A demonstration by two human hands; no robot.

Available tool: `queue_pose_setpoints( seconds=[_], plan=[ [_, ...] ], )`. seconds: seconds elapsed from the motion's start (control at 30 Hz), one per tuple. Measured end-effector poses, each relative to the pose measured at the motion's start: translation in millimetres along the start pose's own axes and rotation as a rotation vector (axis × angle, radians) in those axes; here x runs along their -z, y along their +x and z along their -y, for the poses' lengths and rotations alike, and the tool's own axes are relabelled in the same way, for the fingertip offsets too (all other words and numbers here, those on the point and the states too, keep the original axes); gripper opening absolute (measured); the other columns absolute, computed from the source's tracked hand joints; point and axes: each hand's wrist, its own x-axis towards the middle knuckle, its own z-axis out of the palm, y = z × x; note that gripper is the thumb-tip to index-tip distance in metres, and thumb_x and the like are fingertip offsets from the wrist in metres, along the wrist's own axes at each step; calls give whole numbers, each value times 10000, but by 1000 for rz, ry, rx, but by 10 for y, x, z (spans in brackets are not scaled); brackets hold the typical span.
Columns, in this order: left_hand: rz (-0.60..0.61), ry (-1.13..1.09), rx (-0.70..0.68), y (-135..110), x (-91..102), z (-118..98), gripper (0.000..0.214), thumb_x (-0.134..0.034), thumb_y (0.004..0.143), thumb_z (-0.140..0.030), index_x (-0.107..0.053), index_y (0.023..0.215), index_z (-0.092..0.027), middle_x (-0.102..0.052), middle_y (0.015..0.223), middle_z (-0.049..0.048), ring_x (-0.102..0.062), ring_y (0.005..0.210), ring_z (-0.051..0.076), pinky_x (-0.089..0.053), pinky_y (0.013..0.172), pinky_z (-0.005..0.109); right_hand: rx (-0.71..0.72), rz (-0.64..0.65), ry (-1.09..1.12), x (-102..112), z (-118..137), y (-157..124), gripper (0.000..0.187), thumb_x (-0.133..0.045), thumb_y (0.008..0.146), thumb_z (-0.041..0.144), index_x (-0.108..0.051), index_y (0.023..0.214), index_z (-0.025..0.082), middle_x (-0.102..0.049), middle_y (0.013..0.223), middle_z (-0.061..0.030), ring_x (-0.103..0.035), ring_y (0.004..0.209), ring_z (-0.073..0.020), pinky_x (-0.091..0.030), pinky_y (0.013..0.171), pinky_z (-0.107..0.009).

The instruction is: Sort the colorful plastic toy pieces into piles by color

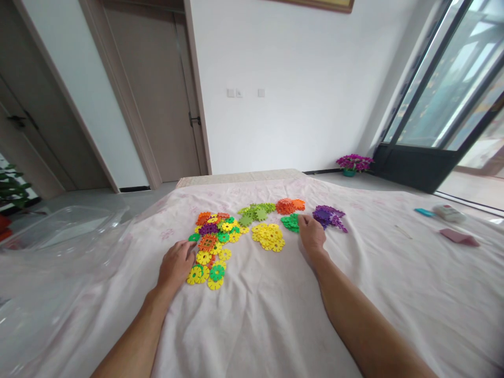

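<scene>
Colourful plastic snowflake discs lie on a pale bed sheet point(255, 315). A mixed pile point(212, 241) of yellow, green, orange and purple discs sits by my left hand point(176, 265), whose curled fingers touch its left edge. Sorted heaps lie beyond: yellow point(268, 236), light green point(255, 211), orange point(289, 205), dark green point(290, 222) and purple point(328, 216). My right hand point(311, 234) rests palm down between the dark green and purple heaps, fingertips at the green discs. Whether either hand pinches a disc is hidden.
A clear plastic tub point(59, 231) stands at the left edge of the bed. A remote point(449, 212), a blue item point(424, 212) and a maroon object point(459, 237) lie at far right. A door point(157, 89), potted purple flowers point(353, 164) and glass sliding doors point(452, 105) are beyond.
</scene>
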Motion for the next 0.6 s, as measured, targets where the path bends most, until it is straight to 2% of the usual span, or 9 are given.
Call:
queue_pose_setpoints(
  seconds=[0.07, 0.13, 0.2, 0.3, 0.4, 0.6],
  plan=[
    [1, 0, -7, 0, 1, 0, 310, -456, 877, -227, -633, 1131, -213, -642, 1179, 63, -586, 1102, 194, -435, 957, 306, -69, -32, 45, -5, -60, 39, 385, -444, 902, 425, -724, 1092, 241, -724, 976, -87, -613, 806, -211, -359, 651, -284],
    [1, -3, -13, 2, 0, 2, 310, -463, 873, -227, -633, 1132, -208, -644, 1173, 68, -588, 1099, 199, -438, 954, 311, -75, -74, 100, -29, -77, 50, 372, -464, 887, 377, -705, 1138, 245, -722, 1030, -80, -624, 850, -219, -392, 693, -291],
    [-5, -7, -17, 5, -4, 7, 307, -465, 872, -225, -635, 1128, -209, -647, 1167, 69, -589, 1096, 200, -439, 955, 313, 1, -98, 162, -68, -42, 25, 349, -474, 881, 352, -708, 1113, 237, -724, 1030, -71, -630, 867, -217, -418, 737, -295],
    [-10, -15, -12, 11, -15, 20, 300, -463, 875, -226, -640, 1116, -216, -649, 1159, 64, -594, 1082, 196, -441, 951, 310, 218, -79, 246, -132, 102, -86, 297, -491, 882, 335, -724, 1029, 223, -728, 1004, -57, -636, 863, -202, -441, 773, -291],
    [-3, -18, -2, 12, -19, 25, 298, -465, 874, -227, -643, 1113, -218, -645, 1173, 61, -591, 1091, 195, -439, 956, 307, 445, 32, 281, -169, 311, -283, 236, -514, 884, 288, -728, 960, 223, -725, 955, -40, -639, 863, -185, -441, 772, -271],
    [15, -27, 8, -3, 8, 0, 297, -456, 882, -218, -631, 1121, -218, -637, 1194, 57, -569, 1120, 193, -416, 986, 311, 894, 422, 281, -69, 744, -842, 187, -536, 897, 213, -712, 961, 230, -687, 902, -28, -612, 800, -144, -427, 728, -238]
  ],
)
